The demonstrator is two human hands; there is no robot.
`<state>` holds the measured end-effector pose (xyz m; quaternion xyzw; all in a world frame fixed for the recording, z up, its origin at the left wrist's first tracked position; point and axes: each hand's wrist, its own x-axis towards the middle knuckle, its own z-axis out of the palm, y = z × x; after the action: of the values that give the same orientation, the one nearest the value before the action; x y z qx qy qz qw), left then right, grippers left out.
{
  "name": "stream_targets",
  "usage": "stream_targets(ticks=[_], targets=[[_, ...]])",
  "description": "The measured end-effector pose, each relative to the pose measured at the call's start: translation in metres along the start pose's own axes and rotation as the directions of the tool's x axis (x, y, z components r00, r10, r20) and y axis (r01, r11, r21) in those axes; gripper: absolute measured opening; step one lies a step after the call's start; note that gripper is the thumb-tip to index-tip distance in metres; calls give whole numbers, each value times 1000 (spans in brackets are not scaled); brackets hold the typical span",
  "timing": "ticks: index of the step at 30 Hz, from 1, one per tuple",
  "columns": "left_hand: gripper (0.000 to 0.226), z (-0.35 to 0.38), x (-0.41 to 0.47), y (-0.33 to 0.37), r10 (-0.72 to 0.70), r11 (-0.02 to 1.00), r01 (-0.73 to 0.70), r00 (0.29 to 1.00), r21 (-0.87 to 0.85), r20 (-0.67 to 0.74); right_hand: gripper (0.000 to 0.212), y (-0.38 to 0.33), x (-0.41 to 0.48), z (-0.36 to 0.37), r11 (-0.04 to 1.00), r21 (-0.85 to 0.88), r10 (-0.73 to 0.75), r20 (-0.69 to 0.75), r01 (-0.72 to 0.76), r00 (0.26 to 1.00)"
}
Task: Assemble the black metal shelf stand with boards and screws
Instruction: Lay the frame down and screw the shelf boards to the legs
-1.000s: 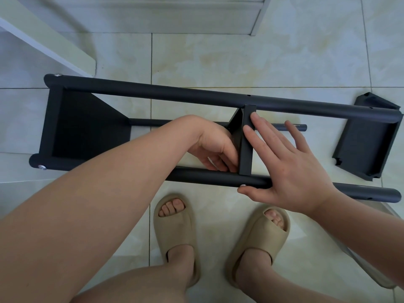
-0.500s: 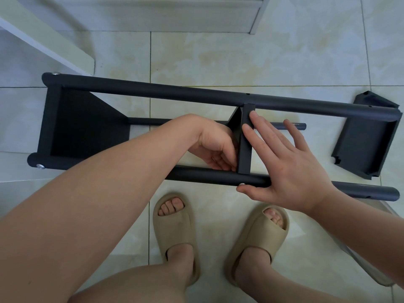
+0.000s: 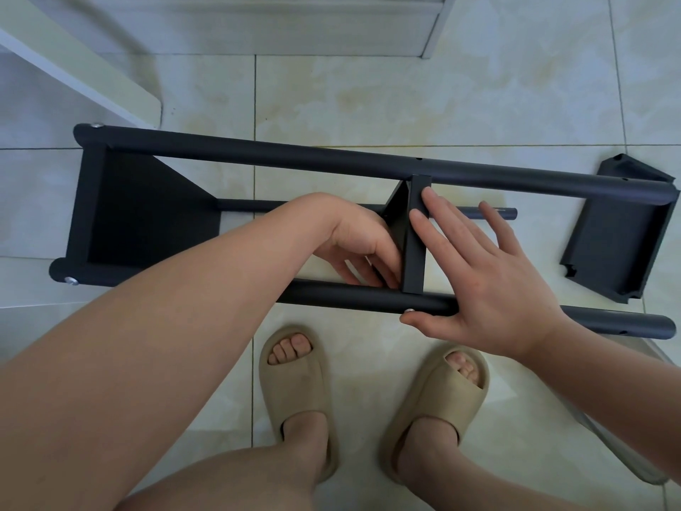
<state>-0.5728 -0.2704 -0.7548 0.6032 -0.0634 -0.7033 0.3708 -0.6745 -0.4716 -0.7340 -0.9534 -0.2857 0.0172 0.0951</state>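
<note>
The black metal shelf stand (image 3: 294, 160) lies on its side on the tile floor, its near pole (image 3: 331, 298) just above my feet. One board (image 3: 147, 215) is fixed at its left end. A middle board (image 3: 414, 260) stands edge-up between the poles. My left hand (image 3: 357, 237) reaches inside the frame and its curled fingers hold the left side of the middle board; the fingertips are hidden. My right hand (image 3: 490, 285) lies flat with straight fingers on the board's edge. Its thumb touches the near pole beside a silver screw (image 3: 409, 310).
A loose black board (image 3: 619, 245) lies on the floor at the stand's right end. A third, thinner pole (image 3: 493, 213) runs behind the hands. Silver screws (image 3: 71, 280) show at the left pole ends. A white ledge (image 3: 84, 64) crosses the upper left.
Both hands stay at the middle board; only the view shifts slightly.
</note>
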Motion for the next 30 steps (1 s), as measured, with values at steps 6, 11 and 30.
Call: stream_targets(ticks=[6,11,30], targets=[[11,1,4,2,10,1000,-10,1000,8,-6,102,0,0,0,1000,-1,5,7,-5,1000],[14,1,4,1,21,1000,-21,999,-10,-28,101,0,0,0,1000,-2,3,4,-3,1000],[10,0,3,1,34,999,-34,999,25,1,100,-1,1,-1,1000,2,0,8,0,1000]])
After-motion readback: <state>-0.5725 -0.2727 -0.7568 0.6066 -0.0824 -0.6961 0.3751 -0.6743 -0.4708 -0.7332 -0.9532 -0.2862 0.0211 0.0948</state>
